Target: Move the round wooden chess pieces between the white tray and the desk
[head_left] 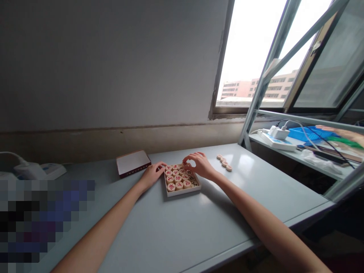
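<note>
A shallow white box [183, 192] on the grey desk holds rows of round wooden Chinese chess pieces [178, 178], most with red characters and a few at the right with black ones. At the box's far left corner, my left hand [152, 175] grips the edge with thumb and fingers. My right hand [200, 165] reaches over the far right corner, thumb and forefinger curled into a pinch on a chess piece [184, 164], which the fingers partly hide. Several loose pieces [224, 163] lie in a slanting row to the right.
Behind my left hand lies the box lid [133, 163], its white inside up. A metal frame [257, 91] rises at the desk's right. Beyond it, a shelf carries a power strip [277, 139], a blue basket [307, 133] and cables; another person's hand [330, 129] reaches in there.
</note>
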`<state>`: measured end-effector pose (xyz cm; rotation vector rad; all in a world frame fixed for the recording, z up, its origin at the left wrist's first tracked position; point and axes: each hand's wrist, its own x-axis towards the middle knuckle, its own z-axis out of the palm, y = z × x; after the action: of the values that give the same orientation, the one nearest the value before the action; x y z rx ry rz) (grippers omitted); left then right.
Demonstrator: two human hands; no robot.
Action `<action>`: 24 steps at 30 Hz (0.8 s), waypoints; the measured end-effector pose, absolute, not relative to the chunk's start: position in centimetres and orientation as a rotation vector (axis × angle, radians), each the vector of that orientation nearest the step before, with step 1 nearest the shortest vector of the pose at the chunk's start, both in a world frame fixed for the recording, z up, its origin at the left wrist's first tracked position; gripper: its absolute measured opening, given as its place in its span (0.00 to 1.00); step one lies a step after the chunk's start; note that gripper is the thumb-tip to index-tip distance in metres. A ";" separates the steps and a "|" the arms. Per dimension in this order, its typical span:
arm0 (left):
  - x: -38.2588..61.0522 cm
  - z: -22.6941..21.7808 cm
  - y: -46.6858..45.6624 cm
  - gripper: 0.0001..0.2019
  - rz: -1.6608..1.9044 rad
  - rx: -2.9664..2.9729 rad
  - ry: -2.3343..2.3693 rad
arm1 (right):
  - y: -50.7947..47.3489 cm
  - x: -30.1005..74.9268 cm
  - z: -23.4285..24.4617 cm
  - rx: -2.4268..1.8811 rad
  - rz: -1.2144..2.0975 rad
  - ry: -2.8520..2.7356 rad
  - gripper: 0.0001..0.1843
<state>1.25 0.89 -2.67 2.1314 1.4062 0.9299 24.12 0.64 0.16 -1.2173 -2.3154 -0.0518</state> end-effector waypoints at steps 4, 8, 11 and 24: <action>1.2 -2.8 1.0 0.16 0.926 2.133 1.403 | 1.0 26.9 0.5 -1.431 -0.186 -2.215 0.08; 1.2 -2.8 1.1 0.15 0.922 2.131 1.408 | 2.2 30.2 0.3 -1.920 -0.271 -2.058 0.12; 1.2 -2.9 1.2 0.16 0.916 2.131 1.407 | 2.6 31.3 0.5 -2.056 -0.207 -1.914 0.16; 1.3 -2.7 1.0 0.17 0.907 2.143 1.395 | -0.4 24.0 0.5 -1.094 0.274 -2.544 0.12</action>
<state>1.28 0.96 -2.66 2.1432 1.3951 0.9072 23.96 -0.45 0.47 -1.0942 -2.5441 0.2744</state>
